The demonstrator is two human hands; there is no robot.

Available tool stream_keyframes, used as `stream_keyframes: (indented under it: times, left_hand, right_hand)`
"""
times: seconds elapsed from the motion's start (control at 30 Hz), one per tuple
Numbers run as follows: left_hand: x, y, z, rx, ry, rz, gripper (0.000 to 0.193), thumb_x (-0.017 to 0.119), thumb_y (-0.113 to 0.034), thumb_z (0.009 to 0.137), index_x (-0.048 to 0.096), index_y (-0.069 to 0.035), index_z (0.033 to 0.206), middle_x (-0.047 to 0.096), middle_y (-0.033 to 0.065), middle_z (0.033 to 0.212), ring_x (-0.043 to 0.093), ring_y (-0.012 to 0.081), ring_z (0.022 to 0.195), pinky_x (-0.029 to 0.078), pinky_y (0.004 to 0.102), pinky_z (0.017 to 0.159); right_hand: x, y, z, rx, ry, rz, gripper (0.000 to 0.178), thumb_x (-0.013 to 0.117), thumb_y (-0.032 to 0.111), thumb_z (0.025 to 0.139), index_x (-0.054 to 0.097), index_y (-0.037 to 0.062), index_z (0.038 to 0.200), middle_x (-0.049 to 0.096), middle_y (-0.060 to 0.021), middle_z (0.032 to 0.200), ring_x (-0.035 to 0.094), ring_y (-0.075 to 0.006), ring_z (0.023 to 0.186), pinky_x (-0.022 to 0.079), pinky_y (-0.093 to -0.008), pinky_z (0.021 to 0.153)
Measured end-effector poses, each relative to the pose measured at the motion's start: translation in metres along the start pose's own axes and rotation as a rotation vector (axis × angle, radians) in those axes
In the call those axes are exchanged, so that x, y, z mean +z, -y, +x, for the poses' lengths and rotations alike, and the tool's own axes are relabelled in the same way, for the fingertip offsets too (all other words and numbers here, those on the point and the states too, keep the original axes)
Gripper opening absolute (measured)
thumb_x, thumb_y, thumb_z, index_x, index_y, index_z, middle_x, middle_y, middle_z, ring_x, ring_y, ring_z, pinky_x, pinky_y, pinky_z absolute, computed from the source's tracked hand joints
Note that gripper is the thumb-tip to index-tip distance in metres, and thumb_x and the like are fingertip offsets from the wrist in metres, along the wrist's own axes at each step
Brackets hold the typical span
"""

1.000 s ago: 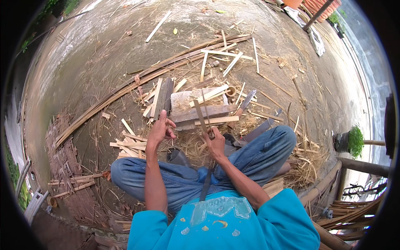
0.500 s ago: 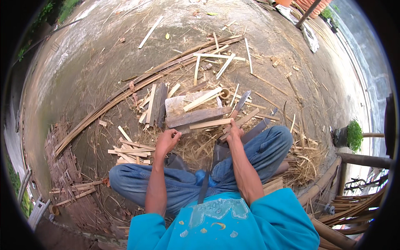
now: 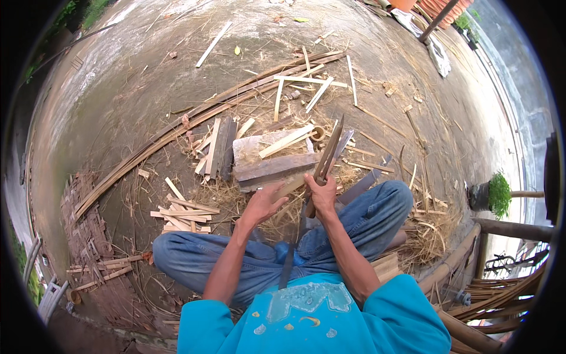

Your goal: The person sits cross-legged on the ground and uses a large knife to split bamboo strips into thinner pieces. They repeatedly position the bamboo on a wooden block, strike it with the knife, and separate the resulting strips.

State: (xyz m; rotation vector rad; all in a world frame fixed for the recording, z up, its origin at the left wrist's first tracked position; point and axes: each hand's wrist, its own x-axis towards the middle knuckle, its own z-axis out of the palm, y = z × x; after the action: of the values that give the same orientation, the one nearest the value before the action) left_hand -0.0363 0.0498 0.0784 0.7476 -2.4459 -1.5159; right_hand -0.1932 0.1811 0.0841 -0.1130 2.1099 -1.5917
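My right hand point(image 3: 322, 192) is closed round dark brown wooden strips point(image 3: 328, 150) that point up and away from me. Their far ends spread apart. A pale wooden strip point(image 3: 291, 185) slants between my hands, its right end against the right-hand fingers. My left hand point(image 3: 263, 204) has its left end between thumb and fingers, in a loose grip partly blurred. Just beyond the right hand is a knife point(image 3: 344, 142), its blade pointing away; its handle is hidden behind the strips. A pale block point(image 3: 246, 147) with a dark wooden bar point(image 3: 277, 166) along its near side lies ahead.
Short wooden pieces point(image 3: 186, 215) are heaped left of my knees, with more beside the block. Long dark strips point(image 3: 153, 144) curve across the ground. Shavings point(image 3: 427, 233) gather on the right near a pole railing point(image 3: 513, 228) and a potted plant point(image 3: 500, 193).
The dark strips have come up in my right hand, which moved slightly left and nearer. My left hand has moved right. The pale strip, earlier nearly level between both hands, now slants.
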Motion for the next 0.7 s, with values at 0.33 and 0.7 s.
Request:
stream_keyframes:
  times: [0.33, 0.7]
  left_hand:
    - [-0.035, -0.002, 0.008, -0.263, -0.160, -0.515, 0.035, 0.058, -0.027, 0.106, 0.065, -0.007, 0.134, 0.071, 0.0042, 0.091, 0.062, 0.0108, 0.091, 0.047, 0.0302, 0.089]
    - [-0.070, 0.000, 0.011, -0.106, -0.425, -0.600, 0.034, 0.074, -0.017, 0.099, 0.070, 0.002, 0.127, 0.074, 0.0060, 0.105, 0.064, 0.0090, 0.094, 0.051, 0.0249, 0.088]
  right_hand:
    - [-0.027, 0.006, 0.069, 0.067, -0.107, -0.019, 0.045, 0.082, 0.034, 0.091, 0.069, -0.0034, 0.113, 0.071, -0.0088, 0.090, 0.066, -0.0129, 0.071, 0.052, -0.0275, 0.047]
    - [-0.036, -0.007, 0.036, 0.247, 0.090, 0.281, 0.058, 0.070, 0.044, 0.100, 0.054, -0.0045, 0.128, 0.070, -0.0185, 0.107, 0.073, -0.0244, 0.081, 0.057, -0.0303, 0.059]
